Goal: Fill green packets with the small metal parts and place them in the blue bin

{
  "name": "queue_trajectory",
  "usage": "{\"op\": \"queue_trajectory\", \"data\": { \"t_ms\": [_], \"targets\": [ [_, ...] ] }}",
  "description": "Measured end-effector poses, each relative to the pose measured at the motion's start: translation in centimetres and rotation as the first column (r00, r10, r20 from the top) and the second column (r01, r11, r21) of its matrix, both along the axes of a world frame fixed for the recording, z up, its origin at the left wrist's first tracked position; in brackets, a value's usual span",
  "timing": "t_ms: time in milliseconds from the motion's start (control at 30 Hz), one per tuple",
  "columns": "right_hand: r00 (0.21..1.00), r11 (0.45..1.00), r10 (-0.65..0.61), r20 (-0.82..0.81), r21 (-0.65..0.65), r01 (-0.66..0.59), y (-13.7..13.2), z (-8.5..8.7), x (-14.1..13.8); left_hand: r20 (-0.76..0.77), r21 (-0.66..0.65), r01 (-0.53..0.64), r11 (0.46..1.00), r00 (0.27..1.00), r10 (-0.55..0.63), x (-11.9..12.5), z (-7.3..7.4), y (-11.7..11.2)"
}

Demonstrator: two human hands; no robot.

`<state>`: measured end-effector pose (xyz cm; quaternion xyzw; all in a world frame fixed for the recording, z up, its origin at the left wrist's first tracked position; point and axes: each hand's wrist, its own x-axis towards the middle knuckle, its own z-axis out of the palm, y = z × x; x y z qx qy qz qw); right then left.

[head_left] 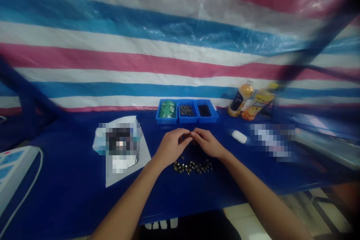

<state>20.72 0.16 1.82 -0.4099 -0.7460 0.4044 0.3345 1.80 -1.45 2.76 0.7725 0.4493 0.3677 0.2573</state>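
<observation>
My left hand (pixel 176 142) and my right hand (pixel 207 141) meet over the table, fingertips pinched together. Between them is a small dark metal part (pixel 190 134), mostly covered by the fingers; its exact kind is too small to make out. Just below the hands lies a loose row of small brass-and-dark metal parts (pixel 192 167), with a single one (pixel 182 157) apart from the row. Beyond the hands stand three blue bins side by side: the left bin (pixel 167 121) holds green-and-clear pieces, the middle bin (pixel 188 120) small metallic pieces, the right bin (pixel 208 119) black pieces.
Left of the hands, a white sheet (pixel 143 153) lies under partly blurred items. A white power strip (pixel 17 168) with a cable is at the far left. Two drink bottles (pixel 240 99) stand at the back right, near a white earbud-case-like object (pixel 239 136). A striped tarp (pixel 126 60) hangs behind.
</observation>
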Motion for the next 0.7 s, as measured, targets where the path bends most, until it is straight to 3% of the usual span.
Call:
{"op": "queue_trajectory", "data": {
  "t_ms": [200,333,400,500,567,700],
  "targets": [
    [0.999,0.999,-0.039,-0.004,-0.019,0.039,0.5,-0.3,0.1,0.037,-0.029,-0.069,0.997,0.997,0.070,0.0,0.3,0.0],
    [0.948,0.983,-0.178,-0.263,-0.085,0.161,1.3,-0.9,0.3,0.056,0.007,-0.153,0.988,0.987,0.152,-0.3,0.5,0.2],
    [0.930,0.975,-0.218,-0.296,-0.109,0.193,1.5,-0.9,0.5,0.062,0.014,-0.204,0.979,0.977,0.203,-0.6,0.6,0.3],
    [0.985,0.991,-0.132,-0.111,-0.040,0.128,1.1,-0.4,0.9,0.065,0.004,-0.264,0.965,0.963,0.263,-0.9,0.5,0.6],
    [0.998,0.998,0.018,0.068,0.057,-0.022,0.5,0.1,0.9,0.069,-0.005,-0.273,0.962,0.960,0.272,-0.9,0.3,0.6],
    [0.895,0.936,0.239,0.377,0.155,-0.315,-0.7,0.9,0.2,0.055,-0.002,-0.240,0.971,0.969,0.240,-0.6,0.1,0.5]
  ]
}}
